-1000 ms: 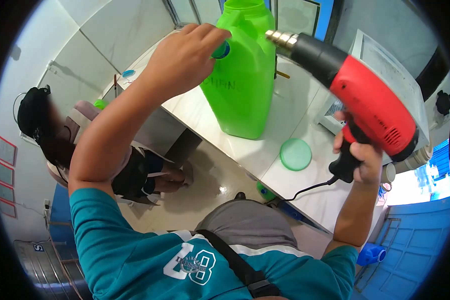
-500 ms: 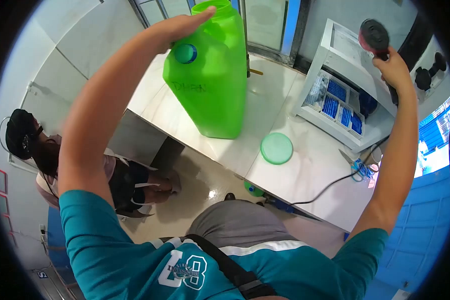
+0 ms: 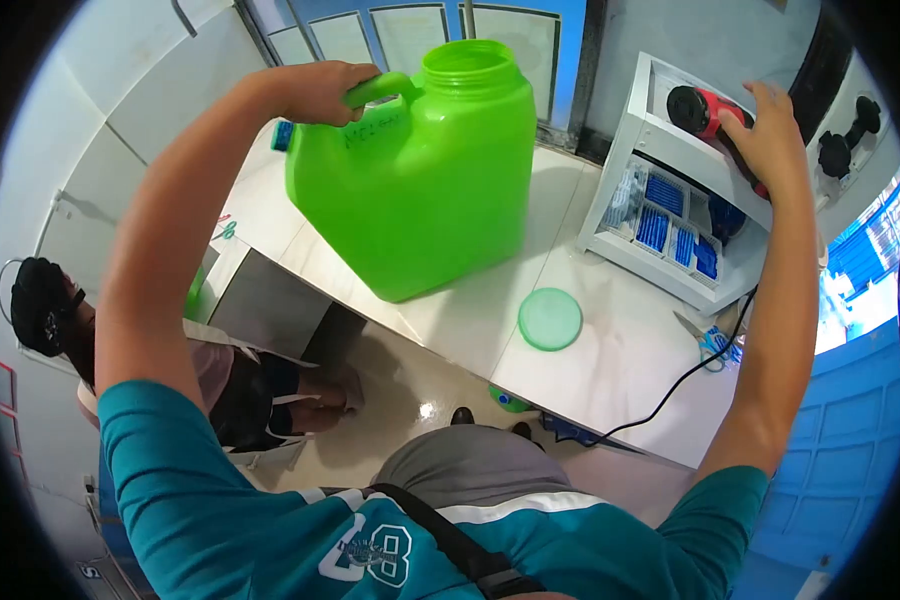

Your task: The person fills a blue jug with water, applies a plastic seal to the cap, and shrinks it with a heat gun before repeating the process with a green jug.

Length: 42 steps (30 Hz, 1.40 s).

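My left hand (image 3: 332,92) is closed around the handle of a large bright-green plastic jerry can (image 3: 420,190). The can stands on the white counter with its wide mouth uncovered, a small blue-green cap on its left side and handwriting near the handle. My right hand (image 3: 773,135) is at a red-and-black power tool (image 3: 707,112) with a round black end, on top of the white cabinet. Its fingers are stretched out and apart, with the thumb by the tool. A round pale-green lid (image 3: 550,319) lies flat on the counter, right of the can.
The white cabinet (image 3: 660,145) has an open shelf holding blue items in trays. Blue-handled scissors (image 3: 713,345) and a black cord (image 3: 660,405) lie along the counter's right side. A seated person (image 3: 235,385) is at the lower left. Another green container (image 3: 508,399) sits beneath the counter edge.
The jerry can has turned, its handle now pointing left and its side facing me. My right hand has lowered the power tool onto the cabinet top, and its fingers have spread.
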Available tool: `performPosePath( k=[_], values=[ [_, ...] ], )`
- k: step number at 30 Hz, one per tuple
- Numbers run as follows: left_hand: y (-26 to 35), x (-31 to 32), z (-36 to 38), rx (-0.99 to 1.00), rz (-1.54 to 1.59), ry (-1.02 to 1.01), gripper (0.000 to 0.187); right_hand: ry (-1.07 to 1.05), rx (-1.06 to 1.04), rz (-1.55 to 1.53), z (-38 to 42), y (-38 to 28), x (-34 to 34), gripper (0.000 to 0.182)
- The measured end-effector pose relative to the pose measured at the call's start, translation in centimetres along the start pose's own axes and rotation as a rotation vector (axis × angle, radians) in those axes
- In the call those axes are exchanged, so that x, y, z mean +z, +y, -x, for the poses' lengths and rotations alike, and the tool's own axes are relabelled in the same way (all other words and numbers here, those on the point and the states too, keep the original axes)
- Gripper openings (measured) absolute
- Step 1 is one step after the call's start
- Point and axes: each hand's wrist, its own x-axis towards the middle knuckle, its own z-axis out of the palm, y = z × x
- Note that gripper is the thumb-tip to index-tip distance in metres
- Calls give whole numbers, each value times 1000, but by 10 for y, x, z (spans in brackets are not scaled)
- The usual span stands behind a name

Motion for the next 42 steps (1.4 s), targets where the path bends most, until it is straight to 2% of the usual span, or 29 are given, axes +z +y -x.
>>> performPosePath(
  k=[1,2,3,4,6,8,11,12,14,16,17,18,19,20,21,22,24,25,26,27,28,30,32,34,35,37,39,42],
  values=[
    [-6,2,-6,6,0,-8,45,20,-30,-208,8,-20,-15,56],
    [-16,6,-12,140,-197,121,42,44,-57,-416,18,-51,-34,50],
    [-23,12,-26,289,-390,239,39,-21,-82,-568,39,-84,-44,47],
    [-29,15,-34,299,-387,230,39,-76,-114,-725,56,-116,-50,44],
    [-39,16,-50,600,-532,554,37,-254,-129,-927,75,-151,-43,45],
    [-46,23,-54,581,-623,614,34,-372,-168,-1042,91,-184,-15,48],
    [-61,63,-40,299,-270,865,53,-532,-161,-1153,120,-225,24,48],
    [-69,78,-35,288,-281,871,53,-581,-145,-1194,131,-237,40,48],
    [-89,111,-27,14,682,870,54,-639,-108,-1208,149,-254,68,47],
    [-84,154,12,47,1594,810,67,-695,-66,-1215,162,-265,98,47],
    [-62,186,35,81,1466,911,91,-726,-20,-1221,168,-268,115,46],
    [-56,233,49,189,1532,937,112,-754,28,-1225,172,-269,134,46],
    [-23,261,71,118,1567,950,132,-739,25,-1226,174,-271,155,46],
    [11,277,75,-215,1605,934,144,-766,146,-1245,178,-273,178,46],
    [8,343,88,1,981,857,151,-790,266,-1261,180,-276,198,45],
    [30,368,85,0,1118,807,145,-783,261,-1262,177,-280,214,45],
    [44,383,73,-260,951,661,125,-805,502,-1160,168,-287,244,49],
    [44,381,66,-255,948,668,125,-889,593,-1177,163,-291,267,49],
    [40,375,58,-191,917,717,115,-872,592,-1184,151,-297,278,49],
    [37,372,53,-135,889,758,105,-917,866,-1350,145,-303,288,47],
    [34,370,48,-134,888,760,105,-955,1148,-1505,140,-309,298,45],
    [23,366,34,-86,721,773,103,-807,1297,-1640,122,-325,333,45],
    [19,364,17,-63,746,807,105,-487,1247,-2373,89,-332,307,37],
    [15,361,5,-46,786,830,106,-398,977,-2739,62,-319,243,30],
    [14,357,-4,-29,906,855,108,-395,995,-2725,59,-315,211,30],
    [12,351,-19,-2,1037,862,110,-353,721,-2209,73,-307,153,25],
    [10,351,-29,-62,1060,852,112,-452,646,-2093,119,-282,105,22],
    [24,362,-9,-236,1192,739,108,-658,549,-2096,234,-220,57,22]
  ],
)
